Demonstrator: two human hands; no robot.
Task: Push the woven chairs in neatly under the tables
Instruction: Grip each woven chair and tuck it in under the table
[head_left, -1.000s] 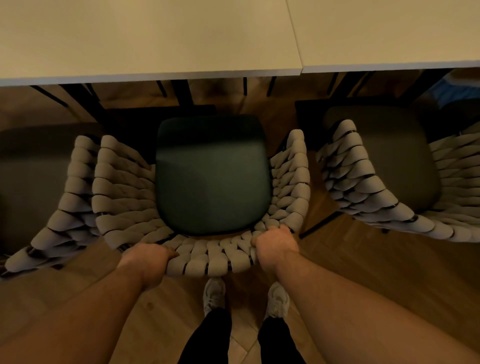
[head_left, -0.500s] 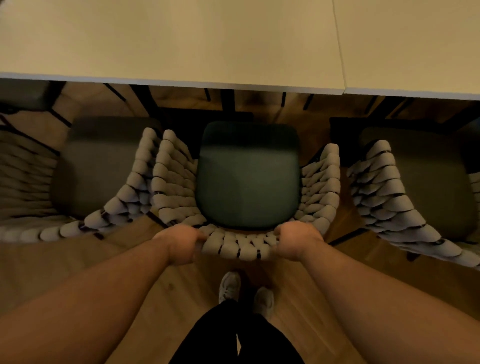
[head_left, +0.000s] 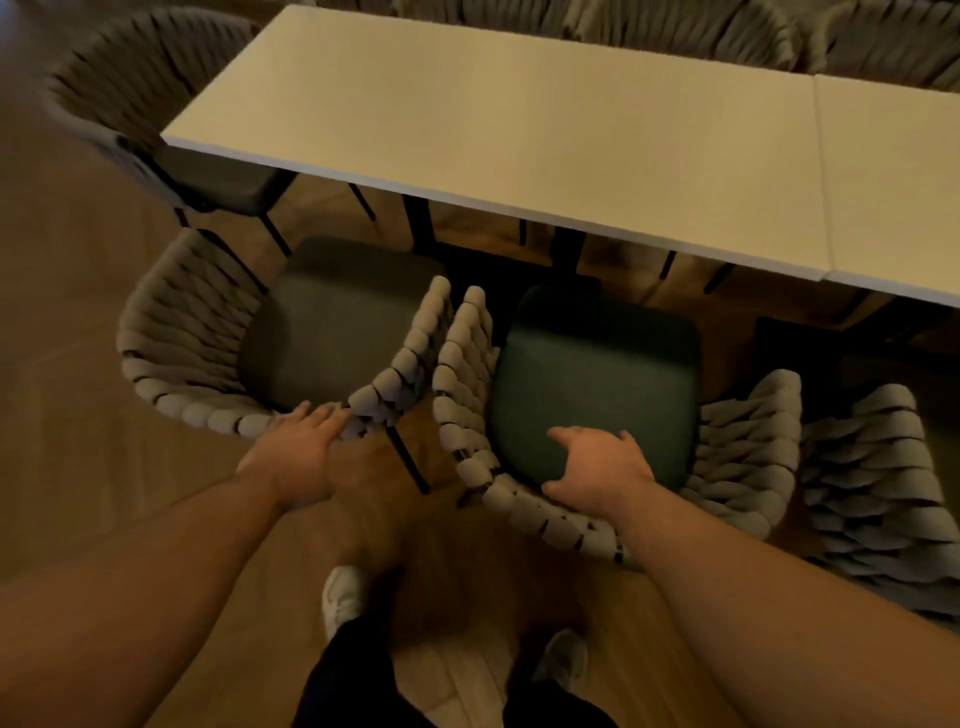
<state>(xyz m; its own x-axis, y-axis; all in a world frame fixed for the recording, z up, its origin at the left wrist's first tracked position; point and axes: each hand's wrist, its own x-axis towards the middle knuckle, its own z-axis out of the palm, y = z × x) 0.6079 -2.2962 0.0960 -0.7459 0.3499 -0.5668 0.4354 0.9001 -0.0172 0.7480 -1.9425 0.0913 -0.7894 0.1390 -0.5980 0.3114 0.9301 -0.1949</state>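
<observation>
A woven chair with a dark green seat (head_left: 597, 374) stands in front of me, its front under the white table (head_left: 519, 130). My right hand (head_left: 597, 462) hovers open over its woven back rim, fingers spread, gripping nothing. To its left stands a second woven chair with a grey seat (head_left: 332, 332), angled and sticking out from the table. My left hand (head_left: 301, 447) reaches to that chair's back rim with straight fingers touching the weave.
A third woven chair (head_left: 872, 478) is at the right, another (head_left: 150, 88) at the table's left end, and several more line the far side. A second table (head_left: 893, 171) abuts on the right. Wooden floor lies behind and to my left.
Both hands let go of the green-seat chair's back. My view turned left; my left hand moved over to the grey-seat chair's rim, and my right hand opened above the green seat.
</observation>
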